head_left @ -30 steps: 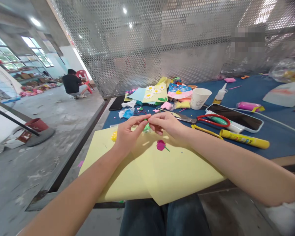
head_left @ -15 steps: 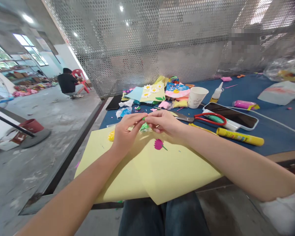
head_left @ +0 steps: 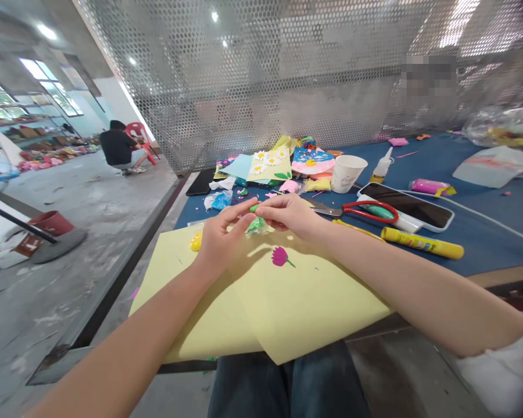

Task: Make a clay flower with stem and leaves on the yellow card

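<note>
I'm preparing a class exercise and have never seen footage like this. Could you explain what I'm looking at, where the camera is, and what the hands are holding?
This view comes from a camera worn on a person's head, looking forward and down, so the bare arms reaching in from below are the wearer's own. The left hand and right hand meet over a pale yellow card across the lap, pinching a small green piece, probably modelling clay, between their fingertips. A pink flower lies on the card. The blue table holds red-handled scissors, a phone, a yellow glue stick and a paper cup. Farther off, another person crouches on the concrete floor.
</note>
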